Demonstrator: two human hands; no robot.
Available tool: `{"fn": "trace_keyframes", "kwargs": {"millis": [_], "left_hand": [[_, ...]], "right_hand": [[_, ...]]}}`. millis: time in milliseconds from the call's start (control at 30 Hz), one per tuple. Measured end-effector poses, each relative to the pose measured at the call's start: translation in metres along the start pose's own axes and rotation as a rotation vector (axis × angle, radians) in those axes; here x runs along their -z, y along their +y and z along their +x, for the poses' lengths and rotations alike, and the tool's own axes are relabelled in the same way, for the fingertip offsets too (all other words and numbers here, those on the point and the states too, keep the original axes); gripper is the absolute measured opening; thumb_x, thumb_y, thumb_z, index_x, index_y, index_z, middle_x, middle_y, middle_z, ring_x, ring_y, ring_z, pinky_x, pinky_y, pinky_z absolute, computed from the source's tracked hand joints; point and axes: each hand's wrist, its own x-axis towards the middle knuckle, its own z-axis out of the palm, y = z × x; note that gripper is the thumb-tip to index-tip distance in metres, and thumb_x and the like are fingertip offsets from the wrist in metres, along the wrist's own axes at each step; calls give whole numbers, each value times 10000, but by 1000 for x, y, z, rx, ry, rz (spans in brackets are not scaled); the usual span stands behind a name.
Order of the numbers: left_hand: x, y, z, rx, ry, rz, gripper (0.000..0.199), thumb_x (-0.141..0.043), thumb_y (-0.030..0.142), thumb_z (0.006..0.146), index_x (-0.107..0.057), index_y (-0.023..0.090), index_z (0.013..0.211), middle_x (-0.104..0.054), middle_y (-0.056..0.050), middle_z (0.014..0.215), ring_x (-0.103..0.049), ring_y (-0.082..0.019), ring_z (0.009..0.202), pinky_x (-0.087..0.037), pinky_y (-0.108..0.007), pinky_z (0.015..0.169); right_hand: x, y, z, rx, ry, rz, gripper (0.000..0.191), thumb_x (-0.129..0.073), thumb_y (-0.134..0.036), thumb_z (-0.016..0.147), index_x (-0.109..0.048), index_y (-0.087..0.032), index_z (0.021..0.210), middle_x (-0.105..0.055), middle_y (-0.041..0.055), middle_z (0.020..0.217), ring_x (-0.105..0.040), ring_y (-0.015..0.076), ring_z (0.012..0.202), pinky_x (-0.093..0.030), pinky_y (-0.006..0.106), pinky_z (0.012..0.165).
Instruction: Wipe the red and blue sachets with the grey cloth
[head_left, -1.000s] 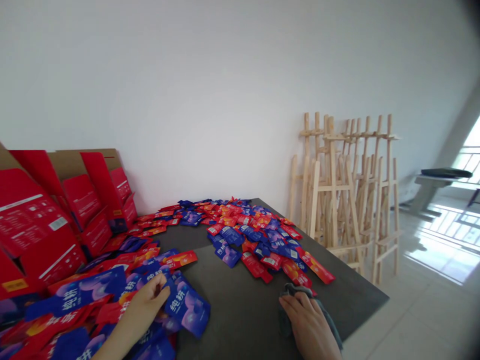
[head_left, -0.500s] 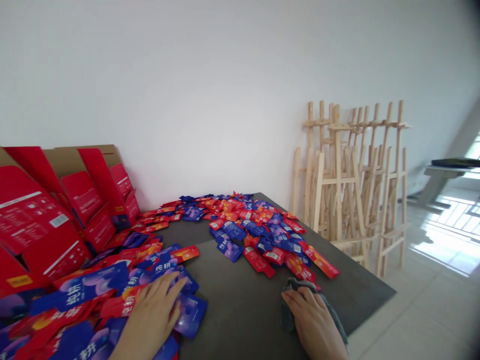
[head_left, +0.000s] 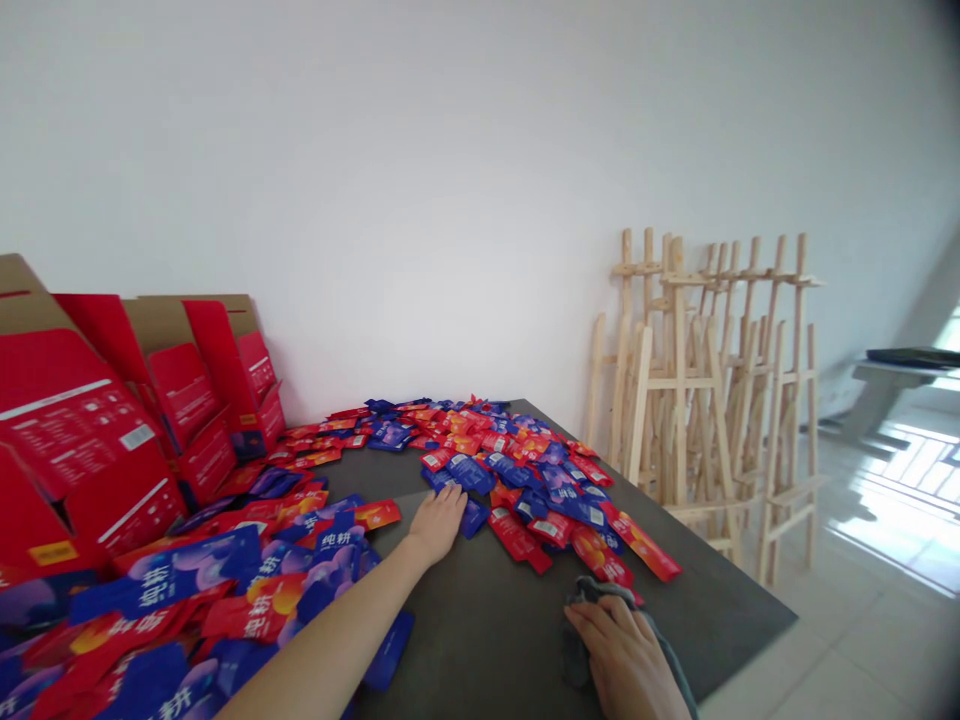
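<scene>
My left hand reaches out to the middle of the dark table. Its fingers lie stretched over a blue packet at the near left edge of the far pile, hiding part of it. On the right, my right hand is closed on a grey-green cloth that rests on the tabletop. Just beyond the cloth lie red packets from the same pile. Under and beside my left forearm spreads another heap of blue and red packets, some with white lettering.
Open red cardboard boxes stand in a row along the left side against the white wall. Past the table's right edge, several wooden easels lean together on the tiled floor. A grey stand is farther right.
My left hand has moved forward and right, from the near left heap to the blue packet by the far pile. My right hand stays on the cloth. The view has tilted slightly.
</scene>
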Motion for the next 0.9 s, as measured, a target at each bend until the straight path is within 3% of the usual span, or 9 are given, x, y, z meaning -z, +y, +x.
{"fn": "trace_keyframes", "kwargs": {"millis": [167, 333, 467, 600, 700, 800, 900], "left_hand": [[-12, 2, 5, -26, 23, -48, 435, -406, 75, 801, -572, 139, 1198, -563, -159, 1282, -474, -266, 1229, -282, -449, 1063], [-13, 33, -23, 0, 39, -43, 318, -405, 168, 847, -638, 122, 1058, -649, -162, 1053, -562, -291, 1066, -240, -502, 1069], [-12, 62, -48, 9, 34, -28, 264, -465, 245, 851, -654, 139, 1001, -646, -142, 994, -571, -294, 1011, -184, -536, 1090], [-7, 70, -67, 11, -1, -79, 253, -526, 292, 829, -656, 160, 1002, -629, -130, 1036, -572, -292, 1023, -277, -511, 1047], [-2, 64, -73, 85, -34, -150, 387, -585, 313, 781, -607, 183, 1144, -607, -139, 1130, -555, -314, 1071, -357, -483, 978], [1, 57, -75, 165, -62, -190, 611, -636, 271, 710, -494, 142, 1290, -568, -174, 1215, -511, -335, 1146, -352, -469, 992], [2, 56, -78, 203, -96, -252, 681, -659, 202, 640, -472, 100, 1286, -520, -186, 1265, -488, -331, 1178, -360, -434, 1001]], "right_hand": [[5, 2, 0, -8, -78, -25, 523, -474, -3, 709, -632, -287, 1119, -672, -44, 1094, -520, 190, 984, -363, 300, 835], [9, -1, 2, 2, -57, -3, 491, -484, -18, 728, -640, -282, 1112, -678, -39, 1073, -527, 184, 964, -362, 296, 831], [11, -5, 5, -15, -55, -5, 459, -463, -20, 749, -651, -264, 1089, -681, -15, 1060, -525, 201, 956, -364, 312, 828], [10, -8, 5, -47, -20, 38, 445, -465, -23, 745, -663, -264, 1062, -686, -14, 1038, -525, 202, 952, -361, 321, 838], [9, -7, 4, -40, -26, 7, 444, -458, -23, 745, -666, -264, 1053, -686, -9, 1038, -524, 200, 962, -360, 325, 842], [10, -6, 4, -10, -27, -32, 450, -456, -22, 741, -665, -260, 1060, -686, -10, 1044, -524, 200, 964, -360, 322, 840], [10, -5, 4, 7, -27, -54, 447, -459, -24, 748, -662, -262, 1067, -685, -14, 1049, -527, 196, 961, -361, 318, 840]]}}
